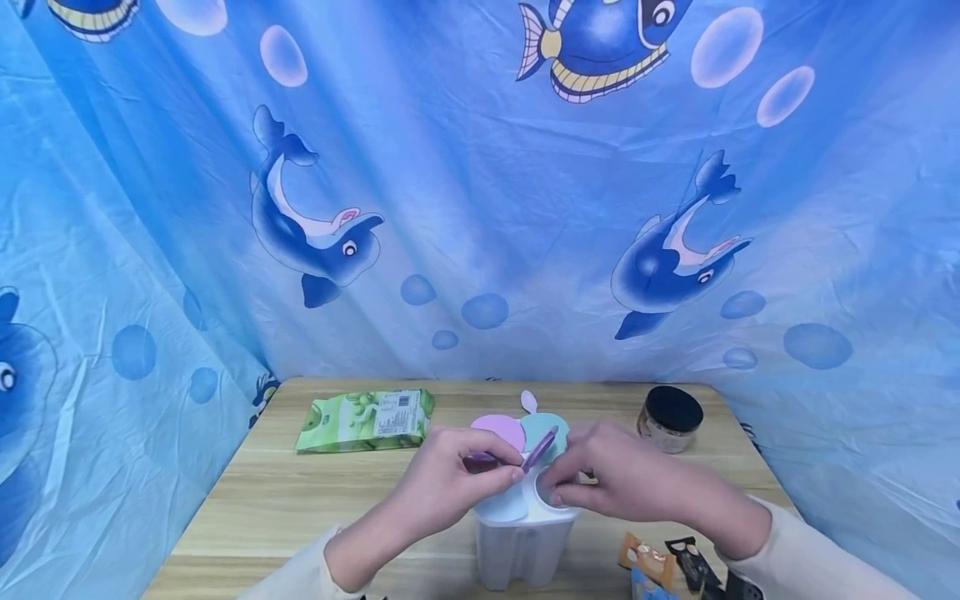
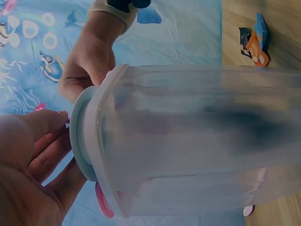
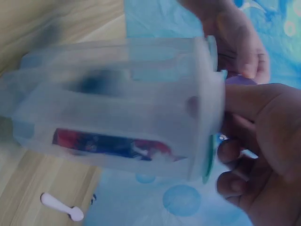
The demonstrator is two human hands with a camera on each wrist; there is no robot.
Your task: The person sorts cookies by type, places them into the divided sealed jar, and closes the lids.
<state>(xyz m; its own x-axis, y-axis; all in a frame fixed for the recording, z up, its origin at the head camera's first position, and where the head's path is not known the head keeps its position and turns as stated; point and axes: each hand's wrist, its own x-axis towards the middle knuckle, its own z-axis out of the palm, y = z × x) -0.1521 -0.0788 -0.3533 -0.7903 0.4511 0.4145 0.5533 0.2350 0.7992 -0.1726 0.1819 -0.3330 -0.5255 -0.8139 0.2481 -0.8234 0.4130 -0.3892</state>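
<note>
Between the desk's (image 1: 247,517) side edges, the container's (image 1: 500,550) purple lid (image 1: 542,449), pinched by the left hand (image 1: 457,475), is best held clear of the right hand's (image 1: 622,473) bent fingers — any hold hidden.

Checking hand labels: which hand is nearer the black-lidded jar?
Right: the right hand, at the container's right side, is just left of the jar; the left hand is farther left, at the container's left side.

The table (image 1: 285,500) is viewed from the head, forward and downward; the translucent container (image 2: 197,141), shared by all views, is faced closely by both wrist cameras (turned sideways).
</note>
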